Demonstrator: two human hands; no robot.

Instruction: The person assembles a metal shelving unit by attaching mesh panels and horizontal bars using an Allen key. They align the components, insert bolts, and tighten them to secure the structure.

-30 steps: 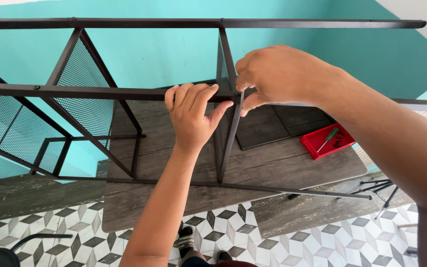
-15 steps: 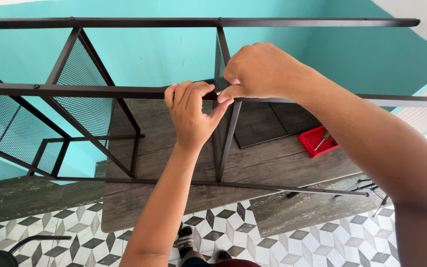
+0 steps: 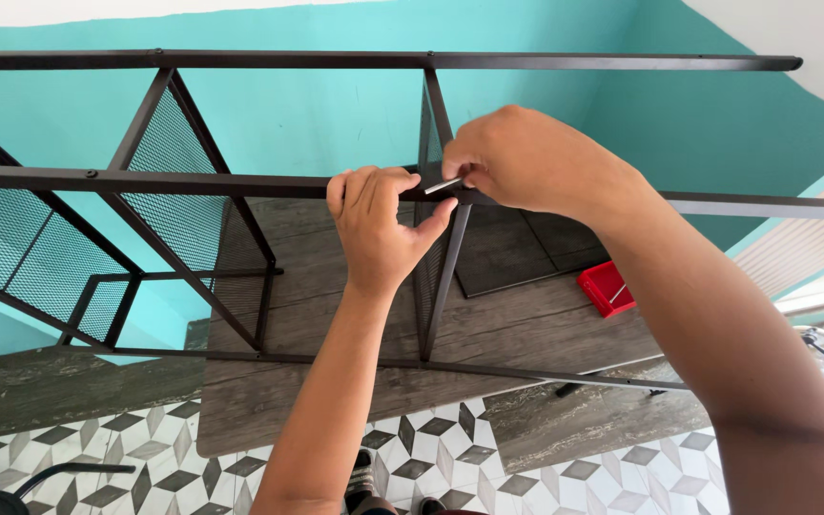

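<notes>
The right hand (image 3: pixel 526 157) pinches a small silver key tool (image 3: pixel 443 185) in narrow fingers, its tip at the joint where the near rail (image 3: pixel 145 181) of the black metal frame (image 3: pixel 355 60) meets an upright post (image 3: pixel 445 277). The left hand (image 3: pixel 379 224) wraps its fingers over that rail, just beside the tool. This looks like tightening a fastener; the next turn calls for steady bracing. A red tray (image 3: pixel 603 284) lies on the floor (image 3: pixel 526 324) to the right.

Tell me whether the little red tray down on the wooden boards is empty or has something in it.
Not empty. The red tray on the grey wood boards holds a thin pale piece lying slantwise in it; what it is cannot be told.
</notes>
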